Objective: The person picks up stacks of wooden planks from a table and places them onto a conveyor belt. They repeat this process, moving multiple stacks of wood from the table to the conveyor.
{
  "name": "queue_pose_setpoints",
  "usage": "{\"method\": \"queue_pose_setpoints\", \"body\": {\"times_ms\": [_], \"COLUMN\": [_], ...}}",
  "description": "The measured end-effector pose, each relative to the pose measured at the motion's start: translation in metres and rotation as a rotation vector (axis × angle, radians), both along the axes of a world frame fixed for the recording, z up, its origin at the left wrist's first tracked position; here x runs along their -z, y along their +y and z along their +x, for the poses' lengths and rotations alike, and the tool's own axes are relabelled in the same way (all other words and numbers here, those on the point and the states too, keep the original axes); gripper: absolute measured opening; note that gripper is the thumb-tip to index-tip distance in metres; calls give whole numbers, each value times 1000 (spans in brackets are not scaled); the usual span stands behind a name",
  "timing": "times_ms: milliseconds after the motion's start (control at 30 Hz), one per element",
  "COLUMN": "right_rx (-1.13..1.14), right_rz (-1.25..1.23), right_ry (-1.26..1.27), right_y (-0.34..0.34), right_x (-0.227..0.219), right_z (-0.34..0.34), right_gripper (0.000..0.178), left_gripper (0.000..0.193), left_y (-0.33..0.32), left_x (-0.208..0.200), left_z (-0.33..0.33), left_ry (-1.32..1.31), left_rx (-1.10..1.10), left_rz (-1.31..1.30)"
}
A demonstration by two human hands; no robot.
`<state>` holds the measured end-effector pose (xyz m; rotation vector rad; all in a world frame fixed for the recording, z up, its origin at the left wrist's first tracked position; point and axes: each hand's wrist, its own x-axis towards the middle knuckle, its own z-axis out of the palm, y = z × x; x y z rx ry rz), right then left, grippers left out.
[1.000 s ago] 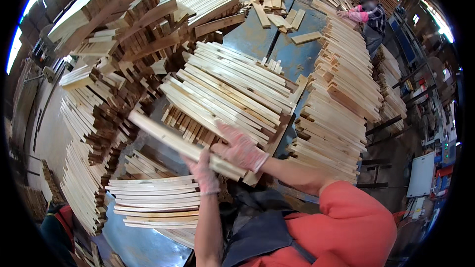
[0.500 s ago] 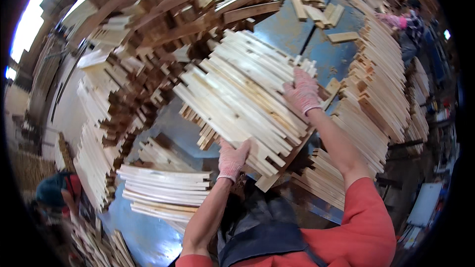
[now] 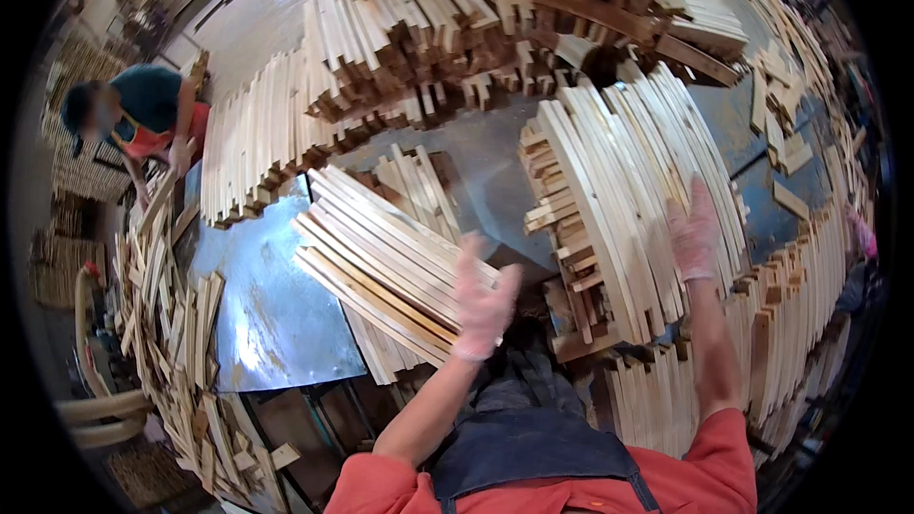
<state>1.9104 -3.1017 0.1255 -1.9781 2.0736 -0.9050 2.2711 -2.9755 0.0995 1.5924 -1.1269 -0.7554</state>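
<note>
Our left hand (image 3: 486,303), in a pink-and-white knitted glove, is standing open with its fingers spread, gripping nothing, and is hovering at the near end of a slanting stack of long, pale wooden strips (image 3: 390,266). Our right hand (image 3: 695,240), gloved alike, is lying flat and open over a broader stack of long, pale-yellow wooden strips (image 3: 609,190), well to the right of the left grip. With the blur on that glove, we are not managing to tell whether its palm is pressing on the wood or only skimming it.

We are no longer keeping both hands at the broader stack, as half a second ago; our left hand is now reaching across to the slanting one, while our right is staying. The single strip we were holding a second ago is no longer showing in either grip. As we are judging it, the handling is shifting towards the slanting stack, with both hands free of any load.

Left of the right grip, short brown-ended wooden pieces (image 3: 571,247) are jutting from under the broader stack. Left of the left grip, past the slanting stack, a blue metal tabletop (image 3: 276,324) is shining.
</note>
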Motion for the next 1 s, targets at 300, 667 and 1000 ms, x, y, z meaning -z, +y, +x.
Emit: {"method": "queue_pose_setpoints", "body": {"times_ms": [300,667,1000], "right_rx": [-783,-605,-643], "right_rz": [641,913,798], "right_ry": [-77,109,-166], "right_y": [-21,-25,17], "right_x": [71,86,-12], "right_z": [360,449,416], "right_gripper": [78,96,79], "left_gripper": [94,98,96], "left_y": [136,94,117], "left_x": [83,87,-2], "left_z": [189,154,153], "left_ry": [-264,677,768], "left_rx": [-460,-596,-594], "left_rz": [888,296,58]}}
